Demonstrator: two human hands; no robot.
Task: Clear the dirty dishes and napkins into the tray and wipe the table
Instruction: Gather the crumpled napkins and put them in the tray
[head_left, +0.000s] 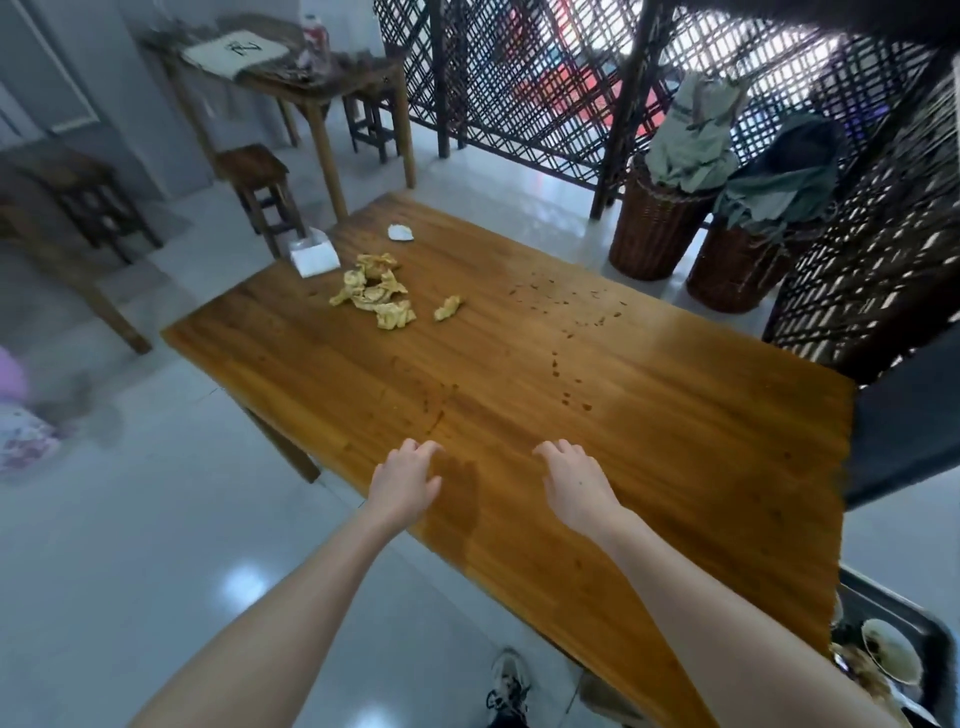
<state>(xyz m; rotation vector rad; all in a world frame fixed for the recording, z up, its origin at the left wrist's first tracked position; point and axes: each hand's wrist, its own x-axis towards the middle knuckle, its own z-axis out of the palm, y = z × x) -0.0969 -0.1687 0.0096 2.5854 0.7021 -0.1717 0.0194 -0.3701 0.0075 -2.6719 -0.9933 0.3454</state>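
Left grip (408, 480) and right grip (574, 483): both empty, fingers loosely bent and slightly apart, extended over the near end of the desk (675, 441). Soiled napkins (375, 291): a crumpled, yellow-stained heap at the far left of the desk. One stray wad (448, 307) lies just right of it, and one white wad (400, 233) lies farther off. Judged light, soft and possibly greasy; take hold by pinching the heap from above. Dry crumbs (566, 332) are scattered over the smooth, glossy wooden planks. Tray (904, 603): dark, raised rim, at the near right, holding dishes (891, 657).
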